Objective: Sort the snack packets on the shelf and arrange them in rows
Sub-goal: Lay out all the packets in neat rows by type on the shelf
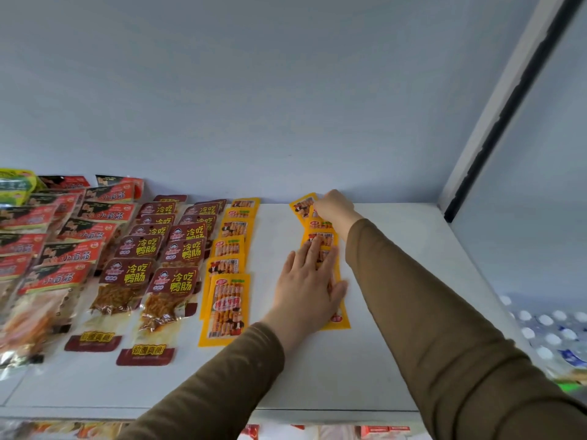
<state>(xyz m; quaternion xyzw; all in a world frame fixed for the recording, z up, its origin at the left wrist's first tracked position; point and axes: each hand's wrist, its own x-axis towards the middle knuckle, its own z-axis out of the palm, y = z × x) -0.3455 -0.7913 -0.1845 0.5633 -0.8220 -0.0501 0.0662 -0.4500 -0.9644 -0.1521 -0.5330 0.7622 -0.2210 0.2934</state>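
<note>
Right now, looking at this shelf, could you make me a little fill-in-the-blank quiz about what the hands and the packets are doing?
1. The left hand lies flat on a row of ____ packets.
2. The right hand reaches the far end of that row, next to the shelf's back ____.
3. Both arms wear ____ sleeves.
4. The maroon packets lie to the ____ of the finished yellow row.

Missing words: yellow; wall; brown; left
</note>
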